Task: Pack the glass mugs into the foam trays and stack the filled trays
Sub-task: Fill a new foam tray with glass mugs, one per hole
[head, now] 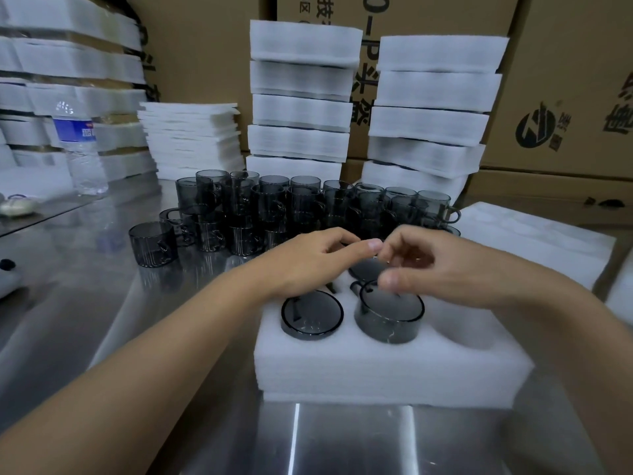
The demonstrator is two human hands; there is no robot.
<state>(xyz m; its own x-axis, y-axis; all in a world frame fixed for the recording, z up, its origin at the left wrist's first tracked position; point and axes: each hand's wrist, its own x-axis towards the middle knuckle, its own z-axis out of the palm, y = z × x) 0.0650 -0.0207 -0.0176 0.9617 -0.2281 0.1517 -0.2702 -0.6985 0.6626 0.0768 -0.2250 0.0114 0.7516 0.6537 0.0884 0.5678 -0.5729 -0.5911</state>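
Note:
A white foam tray [394,365] lies on the steel table right in front of me. A dark smoked-glass mug [311,315] sits deep in its front left hole. A second mug [388,313] stands higher in the front middle hole. A third mug [366,269] shows in the back middle hole, mostly hidden by my hands. My left hand [308,258] reaches over the tray's back left, one finger stretched toward the right hand. My right hand [445,265] hovers over the back middle, fingers loosely curled, with nothing visible in its grip. The front right hole [469,334] is empty.
Several loose glass mugs [291,207] crowd the table behind the tray, and one mug [152,245] stands apart at the left. Two stacks of filled foam trays [301,97] rise at the back, with flat foam sheets [191,138], a water bottle [80,145] and cardboard boxes [565,97].

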